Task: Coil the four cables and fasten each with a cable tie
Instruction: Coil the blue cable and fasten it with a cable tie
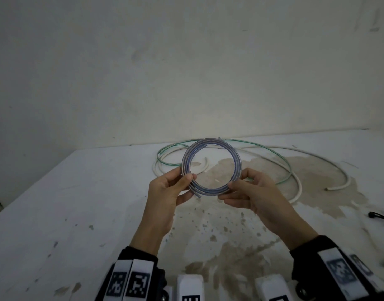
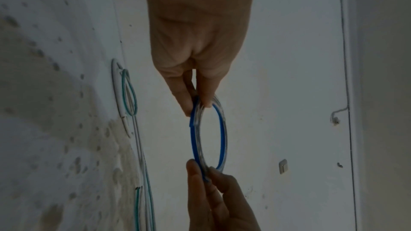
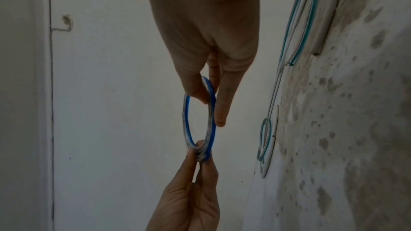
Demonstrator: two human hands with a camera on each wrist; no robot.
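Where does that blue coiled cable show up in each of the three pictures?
Head view: blue coil, centre, held between left hand and right hand.
Left wrist view: coil, centre, edge-on.
Right wrist view: coil, centre, edge-on.
Shared landmark: green cable on the table behind.

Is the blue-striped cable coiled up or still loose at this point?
Coiled. The blue-striped cable forms a tight ring of several loops, pinched by the left hand and right hand. No tie is visible on it.
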